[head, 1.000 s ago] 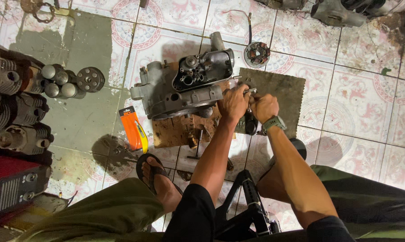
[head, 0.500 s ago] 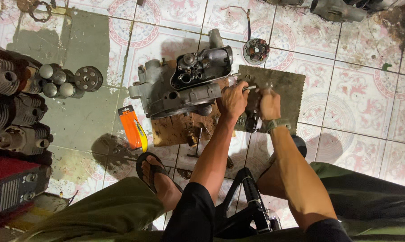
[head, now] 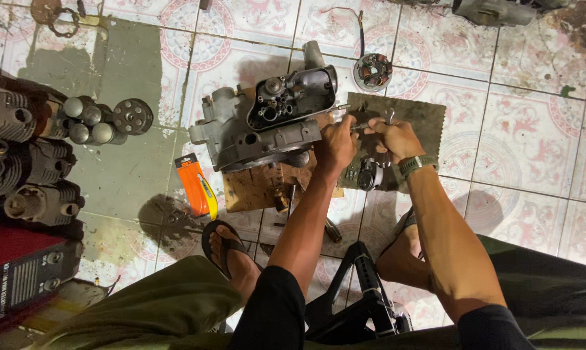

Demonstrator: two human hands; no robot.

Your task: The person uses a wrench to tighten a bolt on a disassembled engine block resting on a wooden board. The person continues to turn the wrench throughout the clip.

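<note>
Engine case [head: 267, 126], a big grey metal part, lies on the tiled floor [head: 520, 188] in the upper middle of the frame, resting partly on a flat wooden board [head: 251, 188].

At the far left of the frame, a row of dark finned cylinders [head: 21, 162] sits close together. Next, an orange knife [head: 198, 185] lies on the floor just left of the board. A foot in a sandal [head: 225, 249] is near it, so a quick step could kick or press on the knife.

At the middle, the left hand [head: 335, 146] is pressed against the right end of the engine case. I cannot tell if its fingers are closed around anything.

Just to the right, the right hand [head: 393, 137] is clenched around a thin metal tool [head: 358, 126] that points at the case. If the tool slips, it could jab the left hand, because the two hands are almost touching. A hard push could also slide the case off the board. Small parts on the dark mat [head: 422, 116] could roll away.
</note>
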